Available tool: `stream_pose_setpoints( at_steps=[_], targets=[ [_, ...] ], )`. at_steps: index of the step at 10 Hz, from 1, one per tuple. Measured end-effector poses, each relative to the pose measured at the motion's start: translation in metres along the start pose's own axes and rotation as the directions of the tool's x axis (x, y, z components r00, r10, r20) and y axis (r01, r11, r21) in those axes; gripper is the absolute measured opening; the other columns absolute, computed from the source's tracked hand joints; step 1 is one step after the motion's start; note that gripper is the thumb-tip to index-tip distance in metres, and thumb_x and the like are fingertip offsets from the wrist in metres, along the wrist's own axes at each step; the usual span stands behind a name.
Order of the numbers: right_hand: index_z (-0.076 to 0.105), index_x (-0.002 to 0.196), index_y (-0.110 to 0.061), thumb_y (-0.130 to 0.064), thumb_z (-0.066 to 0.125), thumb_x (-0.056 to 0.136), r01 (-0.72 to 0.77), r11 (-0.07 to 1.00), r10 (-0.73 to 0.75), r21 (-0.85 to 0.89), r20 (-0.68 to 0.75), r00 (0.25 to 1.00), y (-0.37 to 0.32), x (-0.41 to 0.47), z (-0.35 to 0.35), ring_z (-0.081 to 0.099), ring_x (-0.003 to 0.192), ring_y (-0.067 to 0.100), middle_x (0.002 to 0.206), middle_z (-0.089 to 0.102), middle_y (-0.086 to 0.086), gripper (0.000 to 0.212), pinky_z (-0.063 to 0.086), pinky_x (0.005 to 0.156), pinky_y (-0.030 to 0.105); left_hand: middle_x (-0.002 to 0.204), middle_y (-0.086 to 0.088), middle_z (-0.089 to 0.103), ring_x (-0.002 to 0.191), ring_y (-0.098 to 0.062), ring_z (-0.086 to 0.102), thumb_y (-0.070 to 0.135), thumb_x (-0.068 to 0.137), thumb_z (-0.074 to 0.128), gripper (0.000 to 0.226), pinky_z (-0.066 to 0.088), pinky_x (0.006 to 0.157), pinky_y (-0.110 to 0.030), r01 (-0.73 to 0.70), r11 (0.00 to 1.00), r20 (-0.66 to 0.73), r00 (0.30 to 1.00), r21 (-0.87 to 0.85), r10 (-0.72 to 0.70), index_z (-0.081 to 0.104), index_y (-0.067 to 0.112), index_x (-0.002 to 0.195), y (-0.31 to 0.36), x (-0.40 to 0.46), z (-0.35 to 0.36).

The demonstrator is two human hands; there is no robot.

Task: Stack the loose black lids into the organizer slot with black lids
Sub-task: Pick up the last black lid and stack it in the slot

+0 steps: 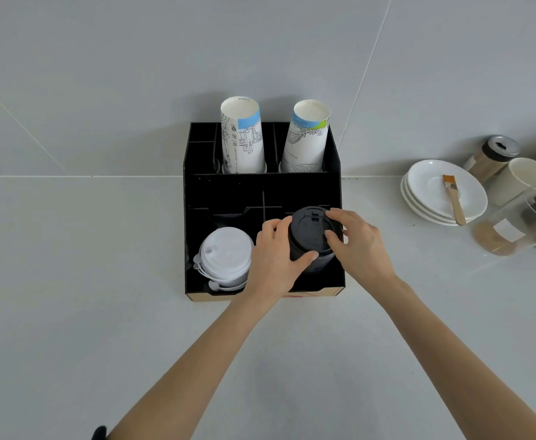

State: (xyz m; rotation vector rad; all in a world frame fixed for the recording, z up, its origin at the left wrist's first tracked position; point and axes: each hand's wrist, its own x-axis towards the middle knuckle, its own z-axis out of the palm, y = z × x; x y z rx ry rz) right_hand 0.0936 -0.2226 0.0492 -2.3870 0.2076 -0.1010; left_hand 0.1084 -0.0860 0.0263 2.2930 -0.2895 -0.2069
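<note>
A black organizer (196, 192) stands on the counter against the wall. In its front right slot sits a stack of black lids (308, 233). My left hand (273, 258) grips the stack's left side, thumb across its front. On the right side, my right hand (355, 246) holds the top lid with fingertips on its rim. The stack's lower part is hidden by my hands and the slot wall. A stack of white lids (225, 255) fills the front left slot.
Two stacks of printed paper cups (242, 138) (306, 138) stand in the organizer's back slots. At the right are stacked white plates (431, 185) with a brush (452, 195), a white cup (524, 179), a lidded jar (492, 157) and a clear container (520, 223).
</note>
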Motion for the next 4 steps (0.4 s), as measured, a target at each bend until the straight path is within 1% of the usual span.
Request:
stream_pose_setpoints(
  at_steps=[2,3,4],
  targets=[
    [0.046,0.125,-0.010,-0.012,0.052,0.086,0.024,0.994,-0.020,-0.104,0.044,0.999,-0.003,-0.001,-0.005,0.042,0.124,0.026,0.138,0.045,0.009,0.040,0.034,0.102,0.032,0.138,-0.011,0.035,0.125,-0.026,0.036,0.030,0.081,0.060,0.064,0.036,0.104,-0.044,-0.021,1.000,0.066,0.998,0.017,0.019,0.028,0.013,0.134,-0.002,0.000,-0.012],
    [0.039,0.129,-0.013,-0.018,0.052,0.086,0.027,0.983,-0.003,-0.183,0.129,0.992,-0.011,-0.004,-0.009,0.033,0.130,0.029,0.144,0.036,0.008,0.046,0.029,0.107,0.040,0.145,-0.010,0.029,0.131,-0.025,0.031,0.031,0.085,0.054,0.062,0.032,0.108,-0.043,-0.033,0.998,0.111,0.993,0.047,0.028,0.024,0.011,0.135,0.001,-0.003,-0.028],
    [0.035,0.132,-0.017,-0.025,0.051,0.086,0.043,0.966,-0.004,-0.254,0.151,0.989,-0.016,-0.002,-0.013,0.026,0.134,0.029,0.148,0.029,0.008,0.049,0.023,0.109,0.045,0.148,-0.011,0.026,0.133,-0.026,0.028,0.032,0.087,0.050,0.061,0.030,0.109,-0.043,-0.052,0.995,0.098,0.994,0.082,0.044,0.021,0.010,0.136,0.003,-0.001,-0.040]
  ],
)
